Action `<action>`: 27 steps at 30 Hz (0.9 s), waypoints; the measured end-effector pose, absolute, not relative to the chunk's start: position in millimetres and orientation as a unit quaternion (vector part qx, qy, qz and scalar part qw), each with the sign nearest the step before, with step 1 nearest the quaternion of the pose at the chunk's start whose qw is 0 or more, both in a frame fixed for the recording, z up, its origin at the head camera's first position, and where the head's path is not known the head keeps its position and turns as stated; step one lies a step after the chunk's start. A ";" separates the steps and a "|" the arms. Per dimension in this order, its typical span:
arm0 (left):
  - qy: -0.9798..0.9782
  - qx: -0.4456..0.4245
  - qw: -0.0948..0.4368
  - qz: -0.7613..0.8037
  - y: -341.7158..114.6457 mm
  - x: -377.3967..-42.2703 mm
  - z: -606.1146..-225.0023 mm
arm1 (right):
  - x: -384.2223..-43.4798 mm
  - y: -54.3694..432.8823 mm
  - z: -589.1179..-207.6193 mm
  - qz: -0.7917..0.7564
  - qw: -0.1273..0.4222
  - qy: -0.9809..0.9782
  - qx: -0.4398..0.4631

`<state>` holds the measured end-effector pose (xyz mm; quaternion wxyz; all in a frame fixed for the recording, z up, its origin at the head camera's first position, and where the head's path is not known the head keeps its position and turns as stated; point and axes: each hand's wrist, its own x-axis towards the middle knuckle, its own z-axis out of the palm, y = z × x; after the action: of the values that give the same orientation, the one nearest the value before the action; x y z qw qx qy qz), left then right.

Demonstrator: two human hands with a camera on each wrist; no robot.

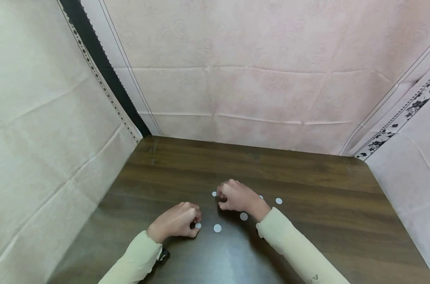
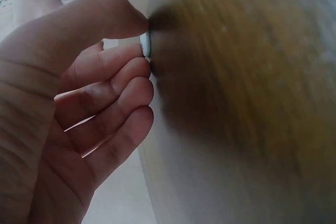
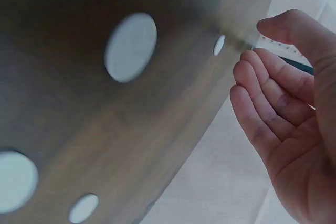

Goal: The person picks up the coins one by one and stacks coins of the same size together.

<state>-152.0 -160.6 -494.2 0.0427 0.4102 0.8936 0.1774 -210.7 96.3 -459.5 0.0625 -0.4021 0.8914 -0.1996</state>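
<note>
Six white discs point(image 1: 217, 228) are looking light, stiff; their rims are offering grip. Left fingers point(image 2: 137, 92) are pinching the eight-o'clock disc point(image 1: 198, 225); right fingers point(image 3: 254, 116) are curving empty, narrowly parted.

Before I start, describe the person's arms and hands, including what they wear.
The left hand and right hand are without gloves. Both the left sleeve and right sleeve are long and pale cream. Small dark lettering marks the right one; a black object, unclear what, sits by the left cuff.
</note>
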 end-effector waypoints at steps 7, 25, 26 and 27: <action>0.889 0.414 0.051 0.190 -161.2 -152.3 -494.9 | -231.4 84.5 -456.6 -0.183 0.119 0.902 -0.373; 0.890 0.401 0.067 0.206 -163.0 -152.2 -495.4 | -253.5 67.8 -471.4 -0.160 0.155 0.903 -0.366; 0.891 0.400 0.068 0.206 -163.1 -152.1 -495.6 | -253.6 67.6 -471.9 -0.162 0.153 0.903 -0.366; 0.891 0.398 0.068 0.206 -163.2 -152.0 -495.8 | -253.9 67.4 -472.6 -0.162 0.152 0.904 -0.365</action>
<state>-152.0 -163.2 -495.8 0.0678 0.3983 0.8913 0.2058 -253.9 67.4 -472.6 0.1517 -0.3652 0.9042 -0.1616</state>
